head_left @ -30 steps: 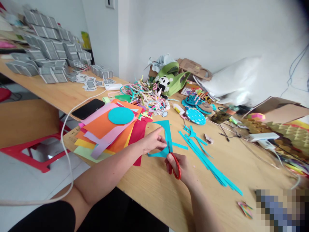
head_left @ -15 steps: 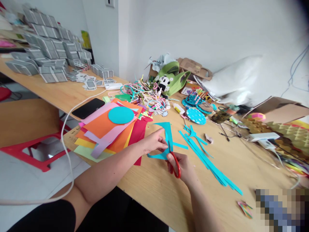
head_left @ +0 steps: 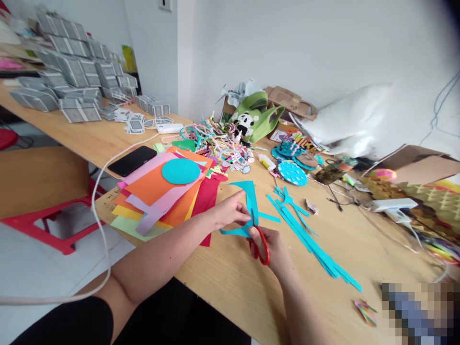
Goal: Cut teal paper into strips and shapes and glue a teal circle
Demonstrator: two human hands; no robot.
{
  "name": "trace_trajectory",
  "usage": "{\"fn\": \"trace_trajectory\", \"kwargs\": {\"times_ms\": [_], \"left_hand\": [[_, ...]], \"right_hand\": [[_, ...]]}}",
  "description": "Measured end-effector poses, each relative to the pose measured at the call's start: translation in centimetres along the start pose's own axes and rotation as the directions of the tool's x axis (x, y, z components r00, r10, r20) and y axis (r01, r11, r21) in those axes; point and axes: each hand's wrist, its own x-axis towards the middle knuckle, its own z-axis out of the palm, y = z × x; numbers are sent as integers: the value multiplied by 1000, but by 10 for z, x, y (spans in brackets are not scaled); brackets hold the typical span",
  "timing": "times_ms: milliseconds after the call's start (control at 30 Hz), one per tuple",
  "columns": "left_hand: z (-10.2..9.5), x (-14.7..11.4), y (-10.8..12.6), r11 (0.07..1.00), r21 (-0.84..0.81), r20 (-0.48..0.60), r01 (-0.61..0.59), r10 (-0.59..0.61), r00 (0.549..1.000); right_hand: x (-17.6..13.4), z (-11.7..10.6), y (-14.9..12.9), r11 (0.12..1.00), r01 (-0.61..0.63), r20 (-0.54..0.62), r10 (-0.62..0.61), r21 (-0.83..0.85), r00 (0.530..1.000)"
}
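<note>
Holding red-handled scissors in the right hand, with the blades at a cut piece of blue paper. Pinching that same blue paper in the left hand — forefinger stretched out. Over the counter, between a stack of coloured sheets on the left and some blue strips on the right. On the stack, a blue circle; just beside it, a black phone — farther back, a green bag.

Pale walls, one bearing a small white plate, rise behind the wooden bench; a red-and-brown seat stands on whitish tiled floor.
</note>
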Motion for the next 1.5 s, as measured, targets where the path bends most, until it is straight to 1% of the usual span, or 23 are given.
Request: {"fn": "trace_trajectory", "kwargs": {"times_ms": [300,533,867,1100,1367,1500], "left_hand": [[-1,1,-1,1000,-2,14,-10,10,1000],[1,0,1,1000,1,1,0,0,1000],[2,-1,2,1000,6,-10,-3,3,1000],[4,-2,5,1000,12,-4,5,-5,1000],[3,-2,6,1000,-6,-22,0,0,1000],[2,-2,6,1000,4,5,-2,2,1000]], "right_hand": [[-1,1,-7,1000,-5,-5,5,-19,1000],[0,2,-3,1000,-8,-16,8,1,1000],[0,4,-7,999,-39,-24,39,17,999],[0,4,-9,997,-51,-31,52,53,998],[-1,1,-5,995,-45,-30,48,94,998],[0,0,-5,997,-46,-31,48,63,998]]}}
